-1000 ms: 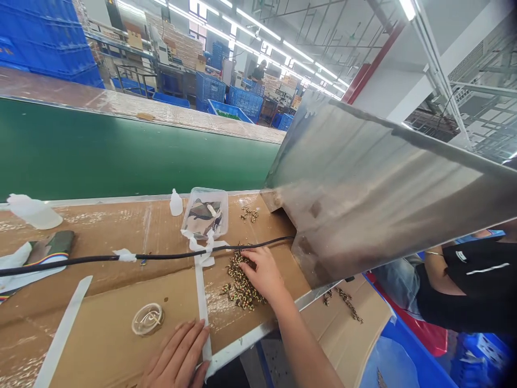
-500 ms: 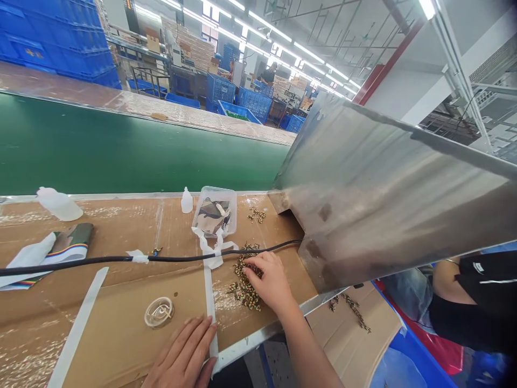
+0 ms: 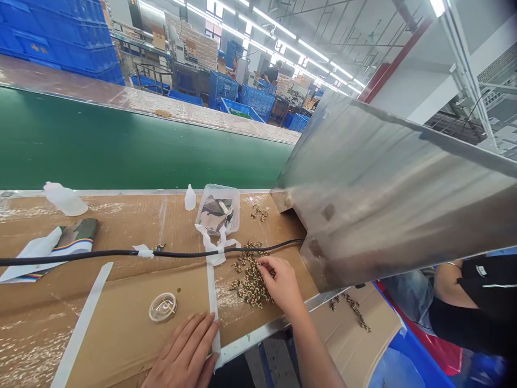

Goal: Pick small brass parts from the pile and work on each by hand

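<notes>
My left hand [image 3: 186,350] lies flat on the cardboard-covered table by a strip of white tape, holding nothing. At the right side of a pile of small black-and-yellow patterned pieces [image 3: 250,288], my right hand [image 3: 280,280] has its thumb and forefinger drawn together. Whatever is between those fingertips is too small to make out. A round clear dish [image 3: 162,307] with a thin stick in it stands beyond my left hand. Behind the pile is a clear plastic box [image 3: 218,207] with camouflage-patterned material inside.
A black cable [image 3: 169,253] runs across the table, taped down. A large metal sheet housing [image 3: 375,199] rises on the right. Two white bottles [image 3: 65,199] [image 3: 190,198] stand before a green conveyor belt [image 3: 141,151]. A seated person's arm [image 3: 448,283] shows at far right.
My right hand has moved slightly right, from over the pile to its right side, and its thumb and forefinger have come together. My left hand stays flat on the table.
</notes>
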{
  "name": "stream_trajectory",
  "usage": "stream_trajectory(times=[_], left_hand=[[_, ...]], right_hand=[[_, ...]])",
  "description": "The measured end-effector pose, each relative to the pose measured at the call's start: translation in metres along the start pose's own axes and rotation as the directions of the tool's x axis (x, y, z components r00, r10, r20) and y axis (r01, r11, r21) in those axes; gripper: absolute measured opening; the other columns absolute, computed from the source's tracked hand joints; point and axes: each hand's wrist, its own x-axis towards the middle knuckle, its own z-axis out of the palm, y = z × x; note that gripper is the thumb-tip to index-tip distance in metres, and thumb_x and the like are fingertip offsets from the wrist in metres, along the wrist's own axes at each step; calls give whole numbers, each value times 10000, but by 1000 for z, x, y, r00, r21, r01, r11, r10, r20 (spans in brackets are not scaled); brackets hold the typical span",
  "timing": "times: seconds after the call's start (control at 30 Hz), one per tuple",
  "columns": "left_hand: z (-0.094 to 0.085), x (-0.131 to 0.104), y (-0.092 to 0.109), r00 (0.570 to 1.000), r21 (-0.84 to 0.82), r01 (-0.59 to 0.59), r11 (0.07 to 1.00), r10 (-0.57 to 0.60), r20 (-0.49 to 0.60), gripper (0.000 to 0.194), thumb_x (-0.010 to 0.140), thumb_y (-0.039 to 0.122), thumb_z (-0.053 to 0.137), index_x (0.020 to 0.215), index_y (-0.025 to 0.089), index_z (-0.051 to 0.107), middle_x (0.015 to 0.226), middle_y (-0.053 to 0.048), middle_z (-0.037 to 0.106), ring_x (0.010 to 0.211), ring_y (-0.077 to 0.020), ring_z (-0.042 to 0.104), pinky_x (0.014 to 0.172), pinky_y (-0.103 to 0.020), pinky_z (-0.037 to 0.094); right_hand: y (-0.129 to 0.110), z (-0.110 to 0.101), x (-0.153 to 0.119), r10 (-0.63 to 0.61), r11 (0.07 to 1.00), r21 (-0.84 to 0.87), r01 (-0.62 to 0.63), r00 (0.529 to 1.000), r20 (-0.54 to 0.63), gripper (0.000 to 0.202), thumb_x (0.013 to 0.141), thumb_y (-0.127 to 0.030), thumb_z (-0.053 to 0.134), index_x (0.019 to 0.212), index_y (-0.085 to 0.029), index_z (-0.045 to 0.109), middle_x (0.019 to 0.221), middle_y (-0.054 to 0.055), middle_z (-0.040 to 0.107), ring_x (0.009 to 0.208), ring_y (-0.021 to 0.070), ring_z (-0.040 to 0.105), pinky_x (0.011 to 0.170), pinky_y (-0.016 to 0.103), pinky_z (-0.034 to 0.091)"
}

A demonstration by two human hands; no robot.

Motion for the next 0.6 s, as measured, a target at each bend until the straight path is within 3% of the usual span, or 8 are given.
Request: stream_trajectory(times=[0.3,0.5,0.6], left_hand=[[0,-3,2,999,-43,32,999,-30,39,517,809,477,565,1223,169,565,1283,-45,595,1172,-220,528,1043,-341,310],[5,-7,3,998,-76,46,996,-42,51,532,805,445,584,1259,171,535,1304,-54,576,1200,-224,502,1101,-341,230],[3,-7,3,998,-80,48,996,-44,48,527,809,430,585,1264,171,529,1307,-52,573,1206,-221,495,1111,-334,217]], right_hand=[[5,-7,-13,-19,999,36,19,1000,17,170,810,-237,644,977,-264,645,933,-9,664,900,170,581,827,306,394],[-5,-5,-22,-127,990,-49,132,986,105,248,774,-275,696,1017,-308,656,996,0,644,959,201,543,875,359,358],[-10,2,-19,-132,988,-71,140,985,107,161,811,-236,654,960,-294,669,929,-5,651,915,189,550,839,353,363]])
